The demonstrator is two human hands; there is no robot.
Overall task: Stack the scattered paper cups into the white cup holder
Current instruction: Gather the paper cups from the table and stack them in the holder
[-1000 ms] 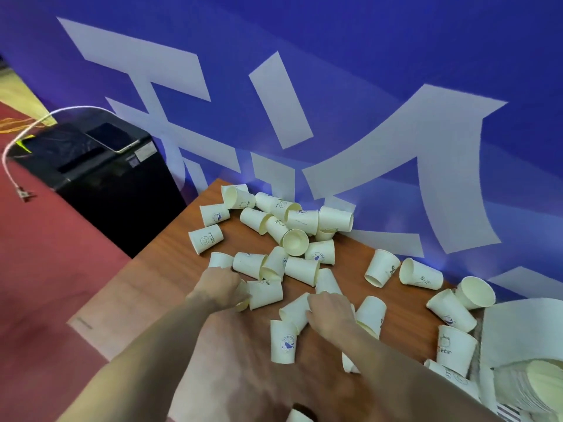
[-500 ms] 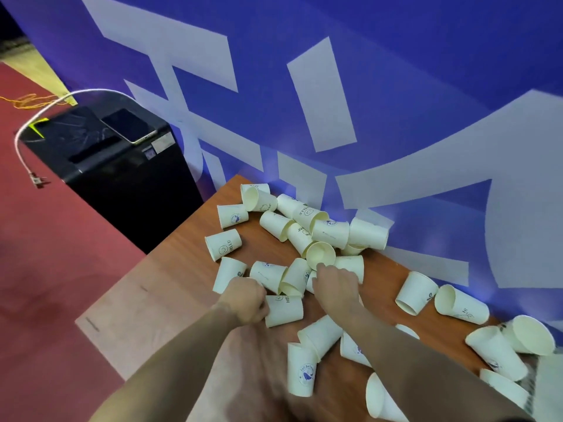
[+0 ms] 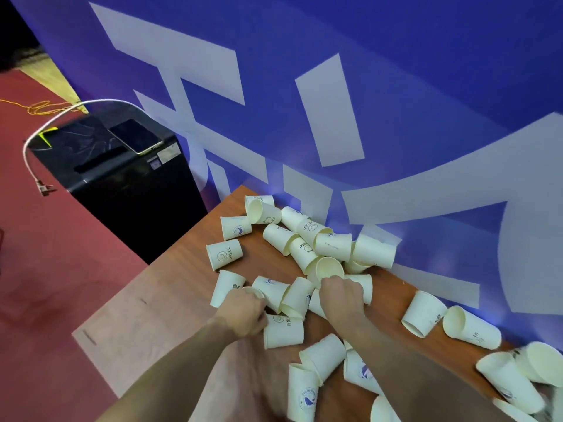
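Note:
Several cream paper cups (image 3: 304, 248) lie scattered and piled on a brown wooden table (image 3: 164, 303), most on their sides. More cups (image 3: 469, 327) trail off to the right along the wall. My left hand (image 3: 243, 312) is curled round a cup whose rim (image 3: 253, 290) peeks out above the knuckles. Just right of it, my right hand (image 3: 342, 295) grips a cup lying on its side (image 3: 365, 287), below an upright open cup (image 3: 329, 268). The white cup holder is out of view.
A blue wall with white lettering (image 3: 335, 117) runs along the table's far edge. Left of the table stands a black bin (image 3: 122, 190) with a phone (image 3: 135, 140) on top and a white cable (image 3: 61, 114) looping over it. Red floor (image 3: 45, 269) lies at the left.
Both hands have reached farther into the pile, the right one up to the middle cups. The view has swung left, and the white holder at the right has left the frame.

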